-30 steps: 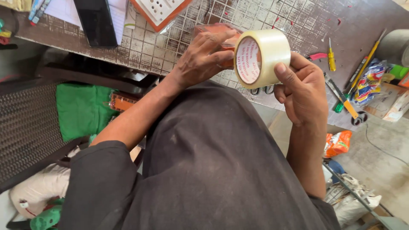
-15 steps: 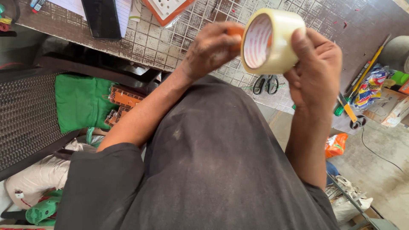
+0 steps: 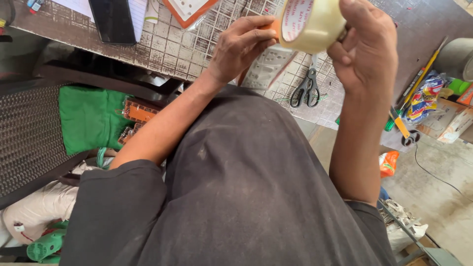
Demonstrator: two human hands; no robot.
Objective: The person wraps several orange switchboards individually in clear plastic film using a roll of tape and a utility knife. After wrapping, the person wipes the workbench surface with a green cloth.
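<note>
My right hand (image 3: 365, 47) grips a roll of clear packing tape (image 3: 315, 27) at the top of the head view, fingers wrapped over its outer face. My left hand (image 3: 240, 45) is at the roll's left rim, its fingertips pressed on the tape's edge next to a small orange piece (image 3: 272, 27). Both hands hover above the tiled worktop (image 3: 167, 44). Black-handled scissors (image 3: 305, 89) and a white moulded plate with holes (image 3: 268, 66) lie on the worktop right below the hands.
A black phone (image 3: 112, 19) and papers lie at the worktop's far left. Screwdrivers and pens (image 3: 411, 93), a colourful packet (image 3: 422, 98) and a cardboard box (image 3: 446, 120) sit at the right. A green cloth (image 3: 88, 118) with orange parts lies on a woven chair at the left.
Both hands have lifted the tape roll up and to the right, nearer the camera. The scissors and the white plate beneath have come into view.
</note>
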